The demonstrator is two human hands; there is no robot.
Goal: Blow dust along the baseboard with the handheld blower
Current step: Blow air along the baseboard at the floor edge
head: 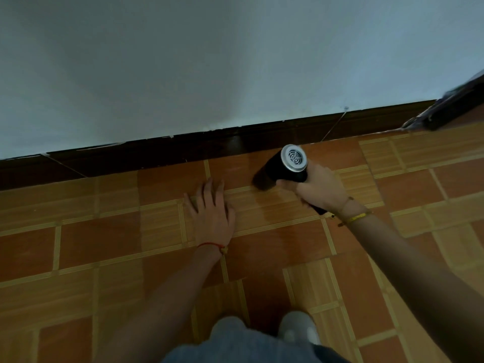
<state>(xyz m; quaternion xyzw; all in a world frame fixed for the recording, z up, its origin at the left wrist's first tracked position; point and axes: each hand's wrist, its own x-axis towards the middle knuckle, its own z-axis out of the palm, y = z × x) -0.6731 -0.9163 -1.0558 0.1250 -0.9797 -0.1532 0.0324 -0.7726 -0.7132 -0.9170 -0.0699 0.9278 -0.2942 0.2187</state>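
Blower: your handheld blower point(284, 166) sits low over the floor, close to the baseboard. Its black barrel slants down and left; the silver grilled end faces up toward you.
Right hand: your right hand point(320, 188) is clamped around the blower's black handle, fingers curled tight. A yellow band circles the wrist.
Left hand: your left hand point(212, 210) lies flat on the floor, fingers straight and spread, holding nothing, just left of the blower. A red string circles the wrist.
Baseboard: the dark brown baseboard point(183, 146) runs along the foot of the wall, rising toward the right.
Floor: orange and tan tiles point(104, 239) with pale grout lines.
Wall: plain pale wall point(209, 61) above the baseboard.
Upper right corner: a dark, blurred object point(455, 108); you cannot identify it.
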